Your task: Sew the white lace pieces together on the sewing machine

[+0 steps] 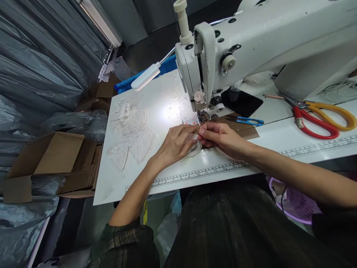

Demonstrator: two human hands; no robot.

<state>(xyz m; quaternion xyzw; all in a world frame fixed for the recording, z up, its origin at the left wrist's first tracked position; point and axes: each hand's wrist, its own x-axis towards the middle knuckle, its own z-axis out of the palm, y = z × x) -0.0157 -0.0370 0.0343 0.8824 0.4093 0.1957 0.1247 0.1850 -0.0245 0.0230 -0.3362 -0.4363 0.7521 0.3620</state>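
Just in front of the needle area of the white sewing machine [195,67], a small white lace piece [194,149] with a rounded edge lies on the table. My left hand [178,140] rests over its left side, fingers stretched towards the presser foot [199,116] and thumb on the lace. At the far edge of the lace, the thumb and fingertips of my right hand [214,134] are pinched together on it. Part of the lace is hidden under both hands.
More white lace pieces [131,130] lie at left. Blue thread snips [249,121], a black phone [241,101] and large scissors [315,111] are to the right. A lamp [146,76] hangs over the table; a printed ruler [195,173] runs along its front edge. Cardboard boxes [60,152] stand left.
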